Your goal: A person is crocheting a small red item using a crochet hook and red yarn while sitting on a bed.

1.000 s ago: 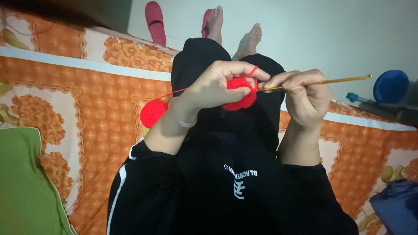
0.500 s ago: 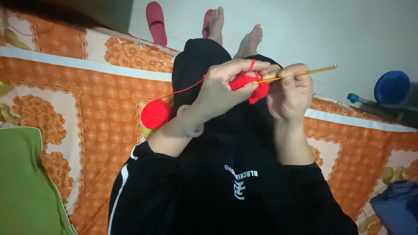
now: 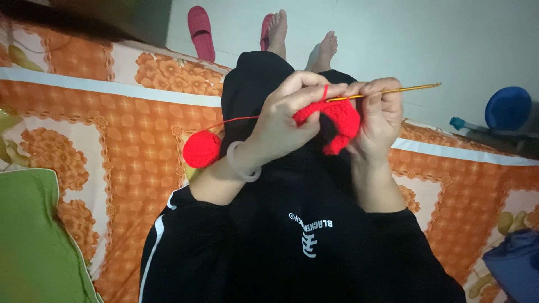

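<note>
A: Hands first. Left hand (image 3: 286, 120) is raised in front of the black top (image 3: 292, 235), fingers curled, thumb and forefinger pinching the red crochet piece (image 3: 337, 120) at its upper edge. A pale bangle (image 3: 241, 163) sits on that wrist.

B: Right hand?

A: Right hand (image 3: 379, 115) is closed on the hook (image 3: 393, 91), a thin gold one. Its tip is at the piece's top edge; its tail points up and right, past the knuckles.

B: Position of the piece?

A: Between the 2 hands, touching both, hanging a little below the fingers. A red strand loops over the left forefinger and runs left to the yarn ball (image 3: 202, 148).

B: Ball location?

A: On the orange floral sheet (image 3: 112, 123), just beside the left forearm.

B: Surroundings?

A: 2 bare feet (image 3: 306, 36) on the pale floor, 2 pink slippers (image 3: 201, 31) near them, 1 mostly hidden by a foot. Green pillow (image 3: 28, 241) lower left. Blue round lid (image 3: 508, 108) far right.
</note>
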